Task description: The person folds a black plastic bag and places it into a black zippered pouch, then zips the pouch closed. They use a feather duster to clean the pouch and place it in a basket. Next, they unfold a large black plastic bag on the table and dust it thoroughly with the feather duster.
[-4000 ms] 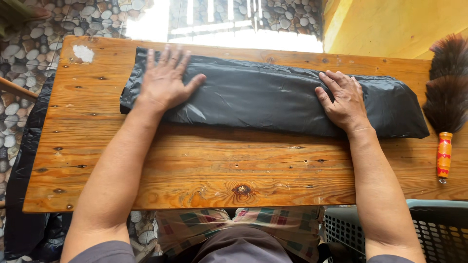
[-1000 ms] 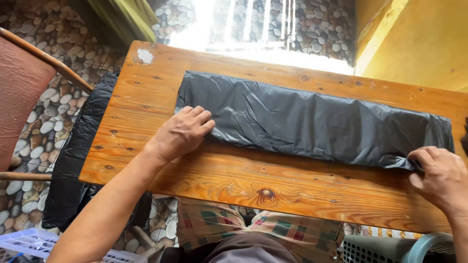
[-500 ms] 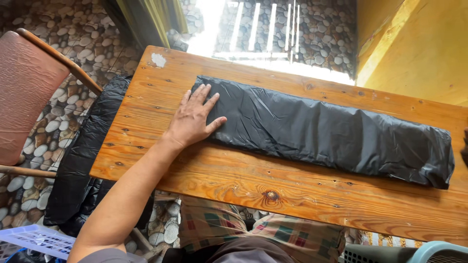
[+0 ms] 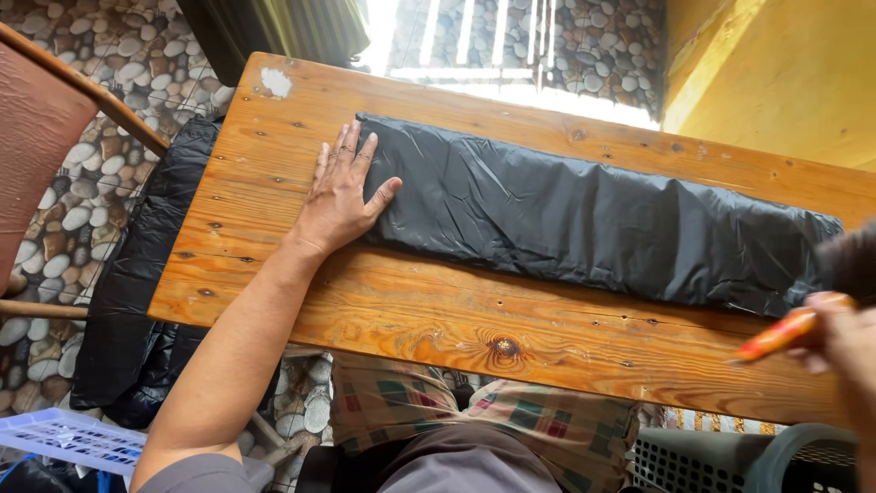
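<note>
folded black plastic sheet [image 4: 593, 219], long and crinkled, lying lengthwise on a knotty wooden table [image 4: 474, 324].

left hand [image 4: 339, 196] flat, palm down, fingers spread, thumb on the sheet's left end. right hand [image 4: 844, 342] at the right edge, blurred, fingers curled around an orange handle [image 4: 783, 334]. pebble floor [image 4: 119, 100] beneath; rust-coloured chair [image 4: 36, 128] at left.

Black plastic bag [image 4: 593, 219] lying glossy and crinkled on orange-brown knotted wooden table [image 4: 456, 319]; white patch [image 4: 276, 82] showing near its far left corner; orange handle [image 4: 785, 333] showing at right edge; floor [image 4: 119, 91] showing grey-white pebble pattern; plaid cloth [image 4: 511, 424] showing green, red, beige
</note>
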